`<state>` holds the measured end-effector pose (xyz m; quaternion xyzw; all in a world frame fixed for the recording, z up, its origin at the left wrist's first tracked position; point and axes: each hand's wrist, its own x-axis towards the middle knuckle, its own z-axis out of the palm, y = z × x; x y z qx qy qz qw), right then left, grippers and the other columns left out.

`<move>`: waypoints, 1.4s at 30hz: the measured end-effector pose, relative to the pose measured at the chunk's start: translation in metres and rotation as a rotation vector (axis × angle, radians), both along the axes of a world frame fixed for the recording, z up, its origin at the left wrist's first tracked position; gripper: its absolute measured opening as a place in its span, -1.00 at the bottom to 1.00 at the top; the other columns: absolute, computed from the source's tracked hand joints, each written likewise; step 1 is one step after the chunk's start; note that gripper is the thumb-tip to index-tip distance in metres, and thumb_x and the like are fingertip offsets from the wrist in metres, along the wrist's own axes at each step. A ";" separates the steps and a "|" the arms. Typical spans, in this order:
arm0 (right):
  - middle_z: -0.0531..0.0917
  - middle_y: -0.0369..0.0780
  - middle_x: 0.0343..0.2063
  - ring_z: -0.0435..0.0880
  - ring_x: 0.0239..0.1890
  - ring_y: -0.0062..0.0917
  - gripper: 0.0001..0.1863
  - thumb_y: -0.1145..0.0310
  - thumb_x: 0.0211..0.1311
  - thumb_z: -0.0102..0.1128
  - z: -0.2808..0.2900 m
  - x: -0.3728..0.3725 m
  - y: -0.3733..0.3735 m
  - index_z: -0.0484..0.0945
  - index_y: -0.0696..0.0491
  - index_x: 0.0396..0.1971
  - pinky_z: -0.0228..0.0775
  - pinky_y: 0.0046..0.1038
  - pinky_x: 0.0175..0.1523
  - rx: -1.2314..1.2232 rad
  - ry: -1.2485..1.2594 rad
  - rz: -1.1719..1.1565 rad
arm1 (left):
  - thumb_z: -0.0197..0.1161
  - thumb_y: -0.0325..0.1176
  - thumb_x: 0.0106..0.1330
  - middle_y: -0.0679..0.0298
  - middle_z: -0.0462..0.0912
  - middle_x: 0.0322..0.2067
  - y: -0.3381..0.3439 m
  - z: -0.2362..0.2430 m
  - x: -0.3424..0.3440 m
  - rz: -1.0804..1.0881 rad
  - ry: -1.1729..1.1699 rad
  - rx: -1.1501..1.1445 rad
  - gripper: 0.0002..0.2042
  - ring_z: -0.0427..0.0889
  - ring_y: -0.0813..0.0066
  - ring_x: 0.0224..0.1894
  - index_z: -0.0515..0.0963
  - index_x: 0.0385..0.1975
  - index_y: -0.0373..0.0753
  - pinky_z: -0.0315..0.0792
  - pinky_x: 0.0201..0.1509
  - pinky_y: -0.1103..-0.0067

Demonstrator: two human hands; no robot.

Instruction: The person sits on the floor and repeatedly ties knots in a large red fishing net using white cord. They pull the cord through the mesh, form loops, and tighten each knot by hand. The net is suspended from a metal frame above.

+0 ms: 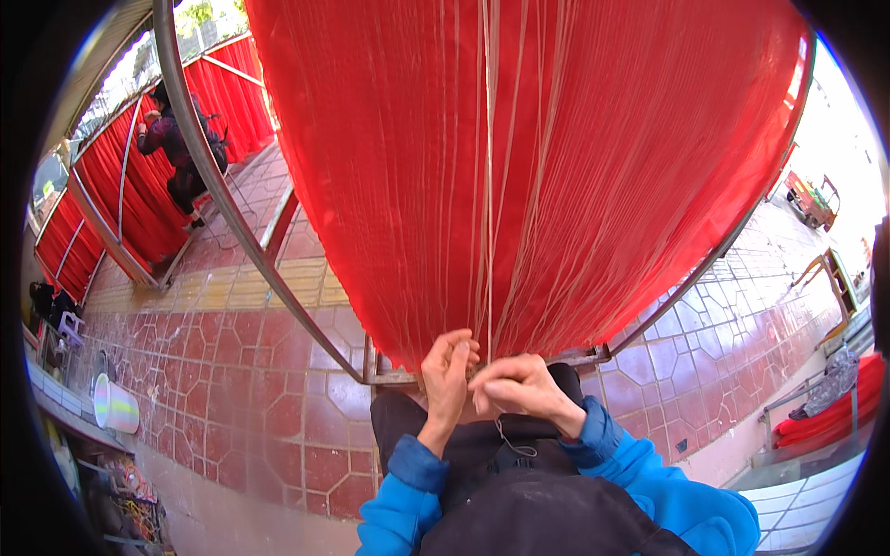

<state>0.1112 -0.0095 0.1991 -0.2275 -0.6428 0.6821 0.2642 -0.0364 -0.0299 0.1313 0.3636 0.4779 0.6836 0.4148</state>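
Fingers (452, 340) of the left hand (445, 373) curl at the near edge of the red cloth (389, 185); their hold I cannot tell. Pale threads (489, 185) run over it from far to near. Rightward, the right hand (527, 385) bends its fingers inward, grip unclear.

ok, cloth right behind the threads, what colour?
Cloth: red, best seen in the head view.

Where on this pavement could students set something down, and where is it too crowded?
Left: the reddish tiles between the pale bucket and the metal frame. Right: the greyer tiles between that frame and the bundled red cloth, mostly bare. Crowded: around the left hand and right hand, where threads converge.
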 end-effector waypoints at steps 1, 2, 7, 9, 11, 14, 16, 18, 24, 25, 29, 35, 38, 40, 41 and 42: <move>0.64 -0.23 -0.50 0.60 -0.39 -0.62 -0.79 0.46 0.26 0.07 -0.019 -0.006 0.008 0.60 0.25 -0.23 0.44 -0.60 -0.25 -0.048 0.074 -0.001 | 0.06 -0.44 0.36 0.27 0.60 -0.38 0.007 -0.007 -0.005 0.015 0.000 -0.022 -0.81 0.51 0.65 -0.40 0.49 -0.13 -0.37 0.40 -0.33 0.73; 0.65 -0.24 -0.48 0.60 -0.39 -0.64 -0.79 0.46 0.28 0.05 -0.036 -0.011 0.014 0.59 0.24 -0.21 0.45 -0.62 -0.24 -0.090 0.114 -0.017 | 0.05 -0.45 0.35 0.26 0.60 -0.37 0.015 -0.013 -0.010 0.037 0.037 -0.025 -0.81 0.51 0.65 -0.38 0.49 -0.13 -0.37 0.40 -0.31 0.72; 0.64 -0.25 -0.39 0.58 -0.30 -0.65 -0.76 0.46 0.30 0.00 -0.101 -0.015 0.039 0.57 0.23 -0.14 0.42 -0.61 -0.13 -0.190 0.006 -0.145 | 0.06 -0.48 0.33 0.29 0.58 -0.36 0.064 -0.028 -0.026 0.198 0.159 0.062 -0.80 0.52 0.59 -0.35 0.49 -0.10 -0.36 0.42 -0.30 0.67; 0.65 -0.25 -0.38 0.56 -0.30 -0.68 -0.75 0.45 0.29 0.02 -0.121 -0.016 0.046 0.57 0.22 -0.13 0.38 -0.64 -0.13 -0.169 0.001 -0.195 | 0.09 -0.50 0.30 0.27 0.58 -0.38 0.084 -0.037 -0.031 0.261 0.203 0.046 -0.78 0.54 0.54 -0.35 0.49 -0.08 -0.34 0.44 -0.28 0.61; 0.64 -0.17 -0.37 0.61 -0.30 -0.55 -0.75 0.47 0.31 -0.02 -0.137 -0.018 0.057 0.55 0.30 -0.15 0.46 -0.53 -0.12 -0.150 -0.006 -0.231 | 0.09 -0.52 0.28 0.24 0.58 -0.38 0.103 -0.048 -0.037 0.312 0.259 0.016 -0.78 0.55 0.50 -0.35 0.51 -0.10 -0.33 0.45 -0.27 0.58; 0.64 -0.12 -0.37 0.64 -0.30 -0.45 -0.75 0.50 0.31 -0.03 -0.157 -0.020 0.071 0.53 0.35 -0.16 0.51 -0.43 -0.10 -0.166 -0.012 -0.250 | 0.12 -0.53 0.23 0.20 0.60 -0.39 0.121 -0.074 -0.041 0.375 0.328 -0.080 -0.78 0.56 0.43 -0.35 0.54 -0.13 -0.30 0.45 -0.25 0.52; 0.64 -0.13 -0.36 0.64 -0.30 -0.47 -0.76 0.51 0.30 -0.02 -0.167 -0.021 0.075 0.53 0.34 -0.17 0.51 -0.44 -0.10 -0.178 -0.037 -0.271 | 0.14 -0.52 0.19 0.17 0.60 -0.39 0.129 -0.091 -0.042 0.404 0.363 -0.141 -0.77 0.58 0.38 -0.35 0.56 -0.15 -0.28 0.45 -0.23 0.49; 0.65 -0.16 -0.36 0.63 -0.28 -0.51 -0.77 0.50 0.30 -0.01 -0.175 -0.021 0.077 0.55 0.33 -0.19 0.49 -0.48 -0.08 -0.181 -0.051 -0.293 | 0.16 -0.51 0.17 0.14 0.61 -0.39 0.134 -0.105 -0.042 0.404 0.373 -0.235 -0.78 0.59 0.34 -0.34 0.57 -0.17 -0.27 0.45 -0.22 0.47; 0.66 -0.22 -0.37 0.56 -0.32 -0.65 -0.77 0.47 0.28 0.05 -0.182 -0.022 0.076 0.58 0.25 -0.16 0.38 -0.62 -0.20 -0.155 -0.049 -0.334 | 0.25 -0.36 0.12 0.18 0.62 -0.41 0.150 -0.112 -0.038 0.479 0.578 -0.312 -0.80 0.61 0.26 -0.33 0.60 -0.25 -0.19 0.45 -0.25 0.39; 0.67 -0.19 -0.35 0.59 -0.27 -0.61 -0.77 0.47 0.29 0.04 -0.181 -0.022 0.076 0.58 0.27 -0.17 0.42 -0.57 -0.11 -0.174 -0.067 -0.338 | 0.26 -0.34 0.12 0.19 0.62 -0.42 0.152 -0.111 -0.038 0.483 0.591 -0.335 -0.80 0.61 0.25 -0.32 0.60 -0.25 -0.17 0.45 -0.25 0.38; 0.67 -0.18 -0.34 0.63 -0.22 -0.56 -0.77 0.46 0.29 0.03 -0.180 -0.020 0.078 0.58 0.28 -0.18 0.46 -0.52 -0.02 -0.244 -0.081 -0.338 | 0.29 -0.27 0.10 0.22 0.62 -0.41 0.155 -0.111 -0.037 0.508 0.601 -0.442 -0.78 0.62 0.21 -0.30 0.58 -0.26 -0.12 0.44 -0.25 0.33; 0.66 -0.24 -0.40 0.53 -0.38 -0.71 -0.78 0.48 0.28 0.05 -0.183 -0.019 0.077 0.58 0.26 -0.18 0.36 -0.67 -0.25 -0.201 -0.014 -0.343 | 0.29 -0.23 0.10 0.23 0.63 -0.29 0.148 -0.136 -0.031 0.587 0.691 -0.511 -0.77 0.62 0.14 -0.26 0.57 -0.25 -0.10 0.45 -0.21 0.25; 0.66 -0.24 -0.41 0.53 -0.38 -0.70 -0.78 0.48 0.28 0.05 -0.186 -0.020 0.075 0.58 0.26 -0.18 0.36 -0.67 -0.25 -0.268 0.013 -0.338 | 0.28 -0.21 0.11 0.22 0.63 -0.28 0.149 -0.146 -0.032 0.582 0.701 -0.546 -0.77 0.62 0.11 -0.24 0.57 -0.25 -0.09 0.46 -0.21 0.23; 0.66 -0.24 -0.41 0.54 -0.37 -0.70 -0.78 0.48 0.28 0.05 -0.186 -0.020 0.075 0.58 0.26 -0.17 0.37 -0.67 -0.24 -0.221 -0.005 -0.332 | 0.27 -0.21 0.11 0.21 0.64 -0.30 0.151 -0.147 -0.033 0.584 0.713 -0.555 -0.78 0.63 0.13 -0.25 0.59 -0.27 -0.10 0.46 -0.22 0.24; 0.66 -0.24 -0.41 0.54 -0.37 -0.69 -0.78 0.48 0.28 0.05 -0.186 -0.019 0.075 0.58 0.26 -0.17 0.37 -0.67 -0.23 -0.203 -0.038 -0.347 | 0.27 -0.21 0.10 0.20 0.65 -0.34 0.153 -0.147 -0.033 0.591 0.725 -0.555 -0.79 0.63 0.15 -0.27 0.60 -0.29 -0.10 0.46 -0.23 0.27; 0.66 -0.23 -0.41 0.54 -0.37 -0.69 -0.77 0.48 0.28 0.04 -0.185 -0.019 0.075 0.58 0.26 -0.17 0.37 -0.66 -0.22 -0.188 -0.030 -0.332 | 0.26 -0.21 0.10 0.19 0.66 -0.37 0.154 -0.146 -0.033 0.596 0.731 -0.554 -0.80 0.64 0.17 -0.28 0.61 -0.31 -0.10 0.46 -0.24 0.29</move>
